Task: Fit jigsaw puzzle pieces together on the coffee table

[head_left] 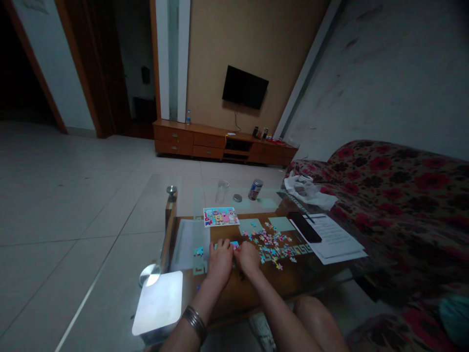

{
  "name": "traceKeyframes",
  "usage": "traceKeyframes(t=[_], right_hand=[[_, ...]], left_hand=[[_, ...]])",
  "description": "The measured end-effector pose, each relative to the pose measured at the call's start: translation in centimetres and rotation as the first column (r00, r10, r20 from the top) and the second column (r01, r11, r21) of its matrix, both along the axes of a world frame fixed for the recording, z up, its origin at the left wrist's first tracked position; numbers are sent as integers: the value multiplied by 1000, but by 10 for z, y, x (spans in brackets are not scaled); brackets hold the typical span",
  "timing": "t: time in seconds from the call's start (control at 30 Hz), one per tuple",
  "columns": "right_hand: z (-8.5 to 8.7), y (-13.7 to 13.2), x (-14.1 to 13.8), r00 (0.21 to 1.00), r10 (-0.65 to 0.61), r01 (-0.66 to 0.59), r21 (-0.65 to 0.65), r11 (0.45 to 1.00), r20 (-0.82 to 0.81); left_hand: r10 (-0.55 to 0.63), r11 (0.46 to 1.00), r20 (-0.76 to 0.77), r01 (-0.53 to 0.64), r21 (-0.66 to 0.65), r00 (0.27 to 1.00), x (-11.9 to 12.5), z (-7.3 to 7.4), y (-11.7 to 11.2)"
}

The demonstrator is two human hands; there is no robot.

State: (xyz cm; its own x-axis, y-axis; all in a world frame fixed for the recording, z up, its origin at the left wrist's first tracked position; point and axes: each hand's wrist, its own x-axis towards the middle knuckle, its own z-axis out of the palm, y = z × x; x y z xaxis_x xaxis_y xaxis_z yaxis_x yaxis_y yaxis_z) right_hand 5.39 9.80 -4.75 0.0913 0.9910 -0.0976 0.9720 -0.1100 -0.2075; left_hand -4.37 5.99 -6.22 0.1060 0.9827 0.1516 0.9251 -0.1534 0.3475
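My left hand lies palm down on the glass table, fingers stretched out over a small joined patch of jigsaw puzzle. At the right edge of that patch, my right hand has its fingers closed in a pinch on a puzzle piece mostly hidden by the fingertips. Loose puzzle pieces are scattered to the right of my hands. A few joined blue pieces sit left of my left hand. Beyond the hands is a picture card with cartoon figures.
A clear jar, a metal lid and a can stand at the table's far side. To the right are a black phone and papers. A white-topped box is at near left. A flowered sofa borders the right.
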Motion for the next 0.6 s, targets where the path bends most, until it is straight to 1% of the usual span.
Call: traceKeyframes(t=[0.17,0.27,0.37,0.43,0.53,0.6], right_hand=[[-2,3,9,996,61,-62,-13,998,-61],[0,-3,14,992,117,-116,32,993,-51],[4,-13,15,983,185,-185,93,978,9],[7,-18,14,973,223,-229,107,967,66],[12,-18,9,946,282,-299,94,950,159],[16,-15,5,913,349,-369,63,927,212]], left_hand=[[17,1000,16,-18,20,1000,-1,-4,1],[19,999,25,-20,25,1000,-2,-6,3],[21,999,32,-21,25,999,-3,-7,4],[20,1000,36,-21,22,999,-3,-8,4],[16,1000,37,-16,16,999,-2,-7,5],[14,1000,35,-14,9,999,-2,-6,5]])
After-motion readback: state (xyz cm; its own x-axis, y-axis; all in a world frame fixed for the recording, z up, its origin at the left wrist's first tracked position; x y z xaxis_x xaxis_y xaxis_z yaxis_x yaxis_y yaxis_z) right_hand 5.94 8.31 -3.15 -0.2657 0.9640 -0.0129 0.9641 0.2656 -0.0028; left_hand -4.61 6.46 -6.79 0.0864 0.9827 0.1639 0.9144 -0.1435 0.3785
